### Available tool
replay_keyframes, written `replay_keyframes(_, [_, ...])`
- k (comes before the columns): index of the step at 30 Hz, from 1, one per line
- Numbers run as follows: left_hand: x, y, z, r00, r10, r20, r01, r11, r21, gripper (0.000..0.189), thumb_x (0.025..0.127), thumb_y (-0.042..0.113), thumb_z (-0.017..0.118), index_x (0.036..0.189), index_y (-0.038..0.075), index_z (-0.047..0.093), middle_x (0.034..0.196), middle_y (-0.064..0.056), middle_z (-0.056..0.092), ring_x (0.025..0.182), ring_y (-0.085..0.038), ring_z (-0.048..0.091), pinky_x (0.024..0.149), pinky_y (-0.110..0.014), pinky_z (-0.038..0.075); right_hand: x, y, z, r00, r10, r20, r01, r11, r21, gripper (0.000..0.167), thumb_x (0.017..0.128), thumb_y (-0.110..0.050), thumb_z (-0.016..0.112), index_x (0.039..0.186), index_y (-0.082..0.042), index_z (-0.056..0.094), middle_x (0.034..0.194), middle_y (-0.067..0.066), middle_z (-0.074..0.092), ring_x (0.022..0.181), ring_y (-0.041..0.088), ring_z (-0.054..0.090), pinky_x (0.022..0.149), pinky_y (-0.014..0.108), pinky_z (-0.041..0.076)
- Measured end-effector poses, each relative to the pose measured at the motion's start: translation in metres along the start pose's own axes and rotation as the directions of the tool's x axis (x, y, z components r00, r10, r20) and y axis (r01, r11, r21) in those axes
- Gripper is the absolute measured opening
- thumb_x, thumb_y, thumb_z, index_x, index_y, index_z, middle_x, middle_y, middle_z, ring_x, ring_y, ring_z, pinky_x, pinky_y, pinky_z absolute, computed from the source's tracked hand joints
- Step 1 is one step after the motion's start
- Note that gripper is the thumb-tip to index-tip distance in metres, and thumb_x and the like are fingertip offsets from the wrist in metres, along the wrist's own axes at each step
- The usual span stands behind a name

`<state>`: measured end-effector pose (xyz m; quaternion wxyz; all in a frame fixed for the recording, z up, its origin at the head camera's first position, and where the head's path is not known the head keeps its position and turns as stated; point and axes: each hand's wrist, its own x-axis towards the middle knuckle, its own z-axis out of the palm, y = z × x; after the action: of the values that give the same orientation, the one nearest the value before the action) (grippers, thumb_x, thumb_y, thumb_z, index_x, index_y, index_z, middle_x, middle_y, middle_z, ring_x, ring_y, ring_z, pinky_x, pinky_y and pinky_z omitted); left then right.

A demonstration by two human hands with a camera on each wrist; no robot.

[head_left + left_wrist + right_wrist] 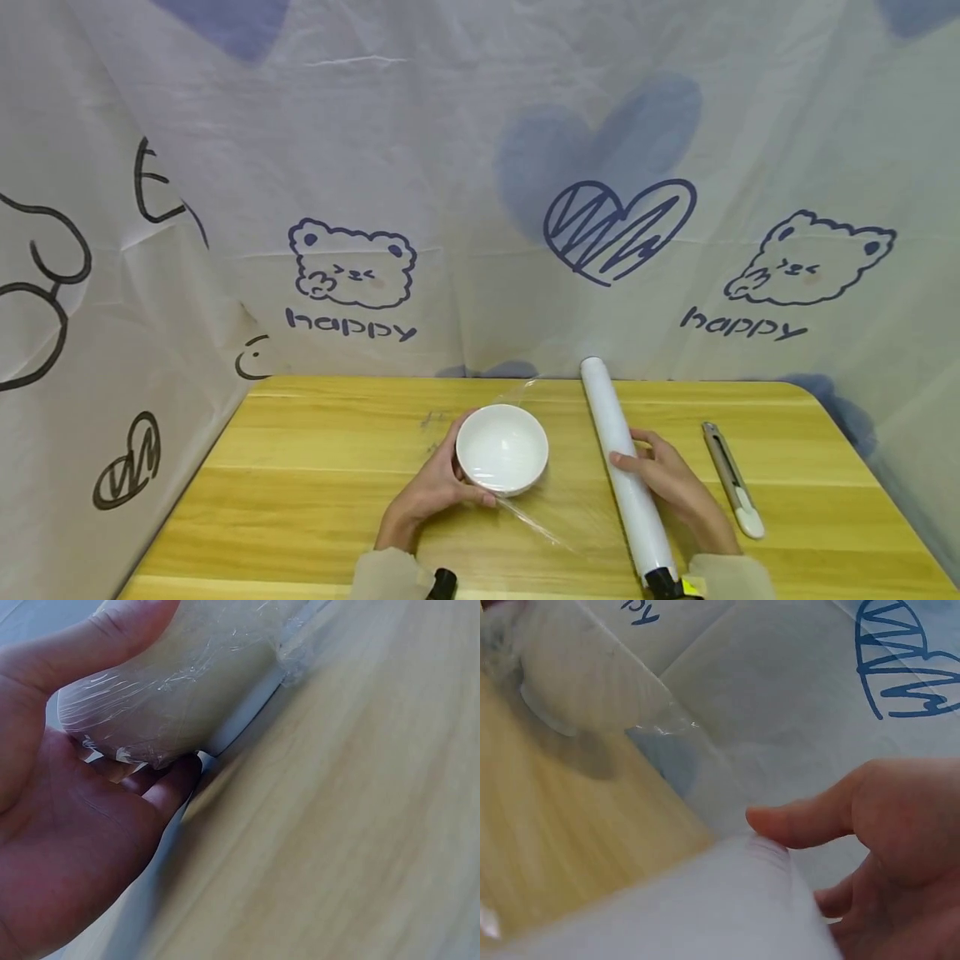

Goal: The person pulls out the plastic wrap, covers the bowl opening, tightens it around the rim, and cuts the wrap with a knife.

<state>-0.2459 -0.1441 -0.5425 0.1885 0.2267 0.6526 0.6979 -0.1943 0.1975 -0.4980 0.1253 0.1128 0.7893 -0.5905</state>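
Across the near part of the scene, a yellow wood-grained surface, streaked in lighter and darker bands running left to right, rounded at the far right corner. Directly behind the far edge and down the left side, pale, creased cloth. Printed on the far stretch in dark blue, two bear faces, one left and one right, each above the word "happy". Between them, a scribbled heart, partly overlapping a larger, softer blue heart. Down the left stretch, thick dark line drawings, with a small hatched heart low beside the surface.

Near the middle of the surface, a white bowl, mouth up, with clear film wrinkled over the outer side and spreading right towards a long white roll. Slanting, this roll, from the far edge to the near right.

Curled round the bowl's left side, the left hand, with thumb on the near side and fingertips tucked in low. Clamped on the roll, the right hand, with thumb across the top and fingers at the right. Hands well apart, with film between. Farther right, lying on the wood, a cutter with a white near end. At the near edge, pale sleeves.
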Motion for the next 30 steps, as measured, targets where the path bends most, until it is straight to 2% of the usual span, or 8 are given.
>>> replay_keyframes(2, [0.0003, -0.0008, -0.0004, 1.000, 0.004, 0.000, -0.004, 1.000, 0.001, 0.131, 0.062, -0.010, 0.094, 0.164, 0.010, 0.013, 0.161, -0.018, 0.027, 0.141, -0.037, 0.038, 0.112, -0.028, 0.040, -0.0007, -0.0004, 0.0002, 1.000, 0.004, -0.014, -0.004, 1.000, -0.018, 0.069, 0.102, -0.020, 0.063, 0.152, 0.013, 0.027, 0.120, 0.030, 0.057, 0.096, 0.031, 0.063, 0.078, 0.044, 0.058])
replay_keyframes(8, [0.0014, -0.0011, -0.0001, 1.000, 0.013, 0.003, -0.013, 1.000, 0.015, 0.131, 0.063, -0.008, 0.094, 0.163, 0.007, 0.012, 0.161, -0.020, 0.027, 0.140, -0.037, 0.038, 0.111, -0.027, 0.040, -0.0029, 0.0005, 0.0012, 0.998, 0.003, -0.058, -0.009, 0.996, -0.091, 0.068, 0.104, -0.024, 0.061, 0.151, 0.013, 0.028, 0.126, 0.033, 0.054, 0.099, 0.035, 0.062, 0.078, 0.045, 0.057])
replay_keyframes(12, [0.0016, -0.0004, 0.0011, 1.000, 0.011, 0.008, -0.011, 1.000, -0.005, 0.130, 0.063, -0.008, 0.094, 0.164, 0.009, 0.014, 0.161, -0.019, 0.027, 0.139, -0.036, 0.039, 0.111, -0.028, 0.042, -0.0035, 0.0042, 0.0030, 0.991, -0.031, -0.132, 0.009, 0.987, -0.163, 0.066, 0.100, -0.022, 0.065, 0.145, 0.013, 0.033, 0.121, 0.032, 0.054, 0.099, 0.035, 0.060, 0.077, 0.044, 0.055])
replay_keyframes(16, [0.0002, -0.0009, 0.0014, 1.000, 0.010, -0.002, -0.010, 1.000, -0.015, 0.128, 0.063, -0.009, 0.094, 0.163, 0.011, 0.016, 0.160, -0.021, 0.028, 0.139, -0.037, 0.039, 0.110, -0.028, 0.042, -0.0016, 0.0073, 0.0067, 0.984, -0.055, -0.170, 0.019, 0.978, -0.210, 0.065, 0.096, -0.020, 0.068, 0.139, 0.015, 0.034, 0.121, 0.033, 0.054, 0.099, 0.038, 0.060, 0.077, 0.046, 0.055])
replay_keyframes(23, [-0.0019, -0.0016, 0.0007, 1.000, 0.007, -0.020, -0.008, 1.000, -0.022, 0.129, 0.061, -0.009, 0.094, 0.163, 0.012, 0.018, 0.159, -0.021, 0.030, 0.138, -0.037, 0.040, 0.110, -0.030, 0.043, -0.0027, 0.0085, 0.0069, 0.983, -0.061, -0.174, 0.019, 0.972, -0.235, 0.069, 0.094, -0.023, 0.071, 0.141, 0.012, 0.035, 0.124, 0.033, 0.055, 0.098, 0.037, 0.062, 0.075, 0.046, 0.056])
replay_keyframes(30, [-0.0017, -0.0042, -0.0020, 0.999, 0.033, -0.023, -0.034, 0.999, -0.024, 0.129, 0.060, -0.009, 0.095, 0.163, 0.011, 0.019, 0.158, -0.022, 0.031, 0.136, -0.037, 0.042, 0.109, -0.030, 0.045, -0.0059, 0.0067, 0.0028, 0.989, -0.073, -0.127, 0.038, 0.965, -0.258, 0.069, 0.100, -0.032, 0.068, 0.147, 0.007, 0.036, 0.113, 0.023, 0.059, 0.091, 0.028, 0.062, 0.073, 0.041, 0.056])
